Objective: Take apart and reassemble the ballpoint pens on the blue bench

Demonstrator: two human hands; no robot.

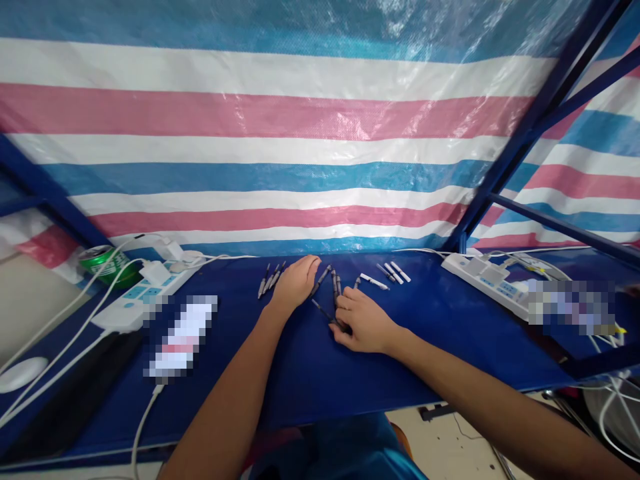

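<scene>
Two hands are working over a dark blue tabletop (310, 393), and from where I'm standing the thing to watch is the loose scatter of slim dark pens (324, 280) in the middle. The left hand (296, 283) lies flat and relaxed, palm down, with nothing obviously in it and its fingertips just beside one pen. The right hand (363, 321) is curled at the near end of the scatter, fingers bunched where a couple of pens meet. It could be pinching one, but honestly I can't tell from here.

Tip for handling skinny stuff like this: pinch the barrel around its middle with your fingertips and keep your other hand clear, because these things roll and knock each other about.

A small fan of more dark pens (267, 280) sits to the left, and white pen pieces (395, 272) lie farther right, near a white power strip (480, 283). Another power strip (145, 297) sits left, close to a green can (103, 265). One pixelated patch (183, 337) on the left and another pixelated patch (570, 307) on the right hide whatever's there. The right hand also covers the pen ends, so how many are under it is anyone's guess.
</scene>
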